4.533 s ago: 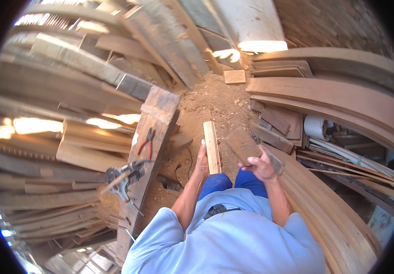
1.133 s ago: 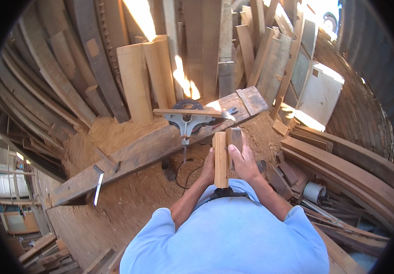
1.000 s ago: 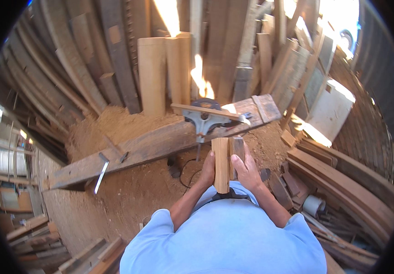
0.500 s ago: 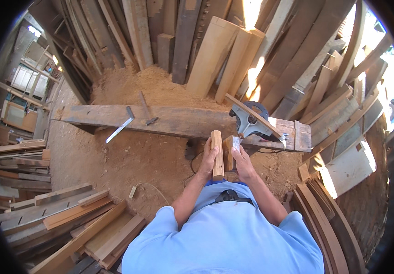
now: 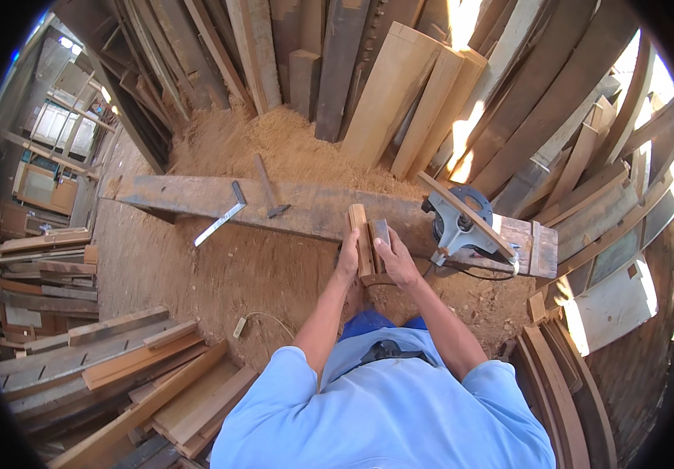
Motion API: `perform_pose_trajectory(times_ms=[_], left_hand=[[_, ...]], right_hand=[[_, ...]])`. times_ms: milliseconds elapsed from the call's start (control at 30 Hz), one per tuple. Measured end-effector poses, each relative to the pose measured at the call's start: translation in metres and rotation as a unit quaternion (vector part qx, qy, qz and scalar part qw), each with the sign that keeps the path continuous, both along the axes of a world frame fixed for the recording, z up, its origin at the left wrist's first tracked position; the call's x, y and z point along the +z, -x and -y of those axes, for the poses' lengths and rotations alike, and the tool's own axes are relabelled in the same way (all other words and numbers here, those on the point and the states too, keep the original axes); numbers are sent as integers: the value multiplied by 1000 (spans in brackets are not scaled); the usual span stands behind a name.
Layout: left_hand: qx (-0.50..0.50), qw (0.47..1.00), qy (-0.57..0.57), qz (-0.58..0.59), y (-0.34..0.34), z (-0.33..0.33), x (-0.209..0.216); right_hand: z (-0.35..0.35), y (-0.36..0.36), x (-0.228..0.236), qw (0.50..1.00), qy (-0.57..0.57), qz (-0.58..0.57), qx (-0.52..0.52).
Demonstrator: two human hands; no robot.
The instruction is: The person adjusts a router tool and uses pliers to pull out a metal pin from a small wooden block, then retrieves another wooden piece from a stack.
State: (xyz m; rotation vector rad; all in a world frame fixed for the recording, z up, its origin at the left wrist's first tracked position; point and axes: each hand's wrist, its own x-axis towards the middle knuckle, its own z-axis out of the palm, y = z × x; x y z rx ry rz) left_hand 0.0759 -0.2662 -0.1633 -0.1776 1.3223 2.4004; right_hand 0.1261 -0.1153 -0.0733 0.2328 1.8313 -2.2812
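Observation:
My left hand is closed on a short, pale wooden block, fingers along its left side. My right hand grips a second short wooden block, darker on its upper face, with the thumb laid on top. The two blocks stand side by side, nearly parallel, in front of a thick timber beam. To the right on the beam sits a grey and black power tool with a round base and a wooden strip across it. A try square and a hammer rest on the beam further left.
Tall planks lean beyond the beam above heaped sawdust. Stacked boards lie at the near left, more boards at the near right. A pale cable with a small end block crosses the floor; a dark cable runs below the power tool.
Both hands have moved away from my body toward the beam, carrying the blocks, which are now closer together. The whole view has shifted slightly; the tools on the beam stay put.

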Motion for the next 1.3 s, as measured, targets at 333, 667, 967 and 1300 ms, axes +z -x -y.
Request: perform_pose_trajectory(times_ms=[333,667,967,1300], left_hand=[[-27,998,52,-5,52,22,-55],[-39,980,192,32,46,54,-73],[52,816,553,-162,96,174,2],[-61,577,813,-36,177,312,9]], right_hand=[[39,62,-82,996,-37,27,-74],[37,44,-78,982,-88,92,-143],[56,72,7,929,343,137,-12],[170,129,-73,971,55,232,-28]])
